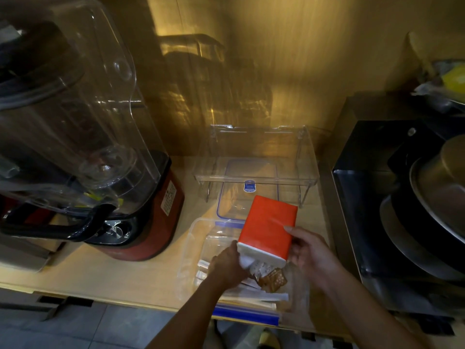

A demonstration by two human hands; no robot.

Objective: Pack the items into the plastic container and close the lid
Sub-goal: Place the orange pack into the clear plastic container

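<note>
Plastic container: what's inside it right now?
Inside the plastic container: white sachets and brown blister packs, under the tilted orange box held by left hand and right hand. The hands and box hide the rest.

Dim warm light, fisheye edges

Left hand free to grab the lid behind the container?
Probably not yet: both hands hold the orange box, which sits between them and the lid.
</note>
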